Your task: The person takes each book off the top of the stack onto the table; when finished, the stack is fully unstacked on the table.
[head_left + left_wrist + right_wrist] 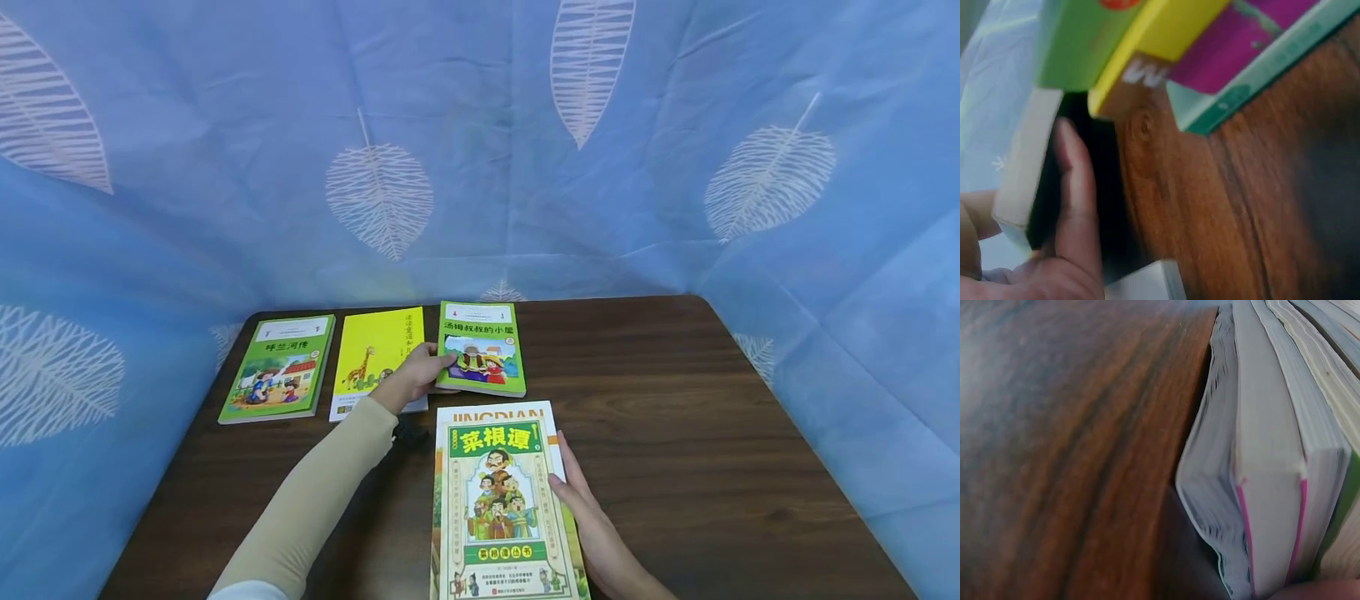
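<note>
My left hand [417, 371] pinches the left edge of a green storybook [480, 371] with a picture of people on its cover. In the left wrist view its white page block [1025, 162] sits between thumb and fingers, tilted. Nearer me lies a stack of books [495, 508], topped by a cream and green book with cartoon figures. My right hand [600, 533] rests against the stack's right side, thumb at the top cover's edge and fingers straight alongside. The right wrist view shows the stack's page edges [1272, 437], with little of the hand visible.
Another green storybook [277, 375] lies at the back left of the dark wooden table [675, 433]. Beside it is a yellow book [375, 342] with a giraffe, partly covered by my left hand. A blue leaf-patterned cloth [480, 167] hangs behind the table.
</note>
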A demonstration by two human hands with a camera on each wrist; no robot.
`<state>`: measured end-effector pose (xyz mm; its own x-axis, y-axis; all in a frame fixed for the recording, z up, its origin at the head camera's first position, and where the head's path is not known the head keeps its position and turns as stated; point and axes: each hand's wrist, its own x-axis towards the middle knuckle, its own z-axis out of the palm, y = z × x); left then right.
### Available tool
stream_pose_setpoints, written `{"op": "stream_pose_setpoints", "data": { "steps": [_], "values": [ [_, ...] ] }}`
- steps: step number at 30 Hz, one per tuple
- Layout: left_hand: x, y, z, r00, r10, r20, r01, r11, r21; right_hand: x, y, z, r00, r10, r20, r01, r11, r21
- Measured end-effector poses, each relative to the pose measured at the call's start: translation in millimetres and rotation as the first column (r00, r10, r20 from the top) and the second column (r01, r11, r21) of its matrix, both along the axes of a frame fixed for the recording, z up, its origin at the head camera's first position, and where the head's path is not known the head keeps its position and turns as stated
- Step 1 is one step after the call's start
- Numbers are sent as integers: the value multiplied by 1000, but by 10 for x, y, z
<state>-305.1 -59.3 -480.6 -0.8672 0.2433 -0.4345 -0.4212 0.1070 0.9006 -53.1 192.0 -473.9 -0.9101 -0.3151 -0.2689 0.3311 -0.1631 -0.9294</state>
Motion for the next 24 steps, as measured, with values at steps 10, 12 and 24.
{"op": "stream_pose_setpoints", "data": {
  "steps": [10,12,24],
  "values": [
    [193,-237,319,990,-140,-35,130,971,-199,-13,-39,28,1000,-11,-15,11,1000,19],
    [270,-300,413,986,-159,-40,147,966,-212,-22,-45,36,999,-34,-17,35,999,29],
    [1292,-551,465,975,-201,-92,180,963,-200,-35,-60,25,997,-72,-7,72,993,92]
  ]
}}
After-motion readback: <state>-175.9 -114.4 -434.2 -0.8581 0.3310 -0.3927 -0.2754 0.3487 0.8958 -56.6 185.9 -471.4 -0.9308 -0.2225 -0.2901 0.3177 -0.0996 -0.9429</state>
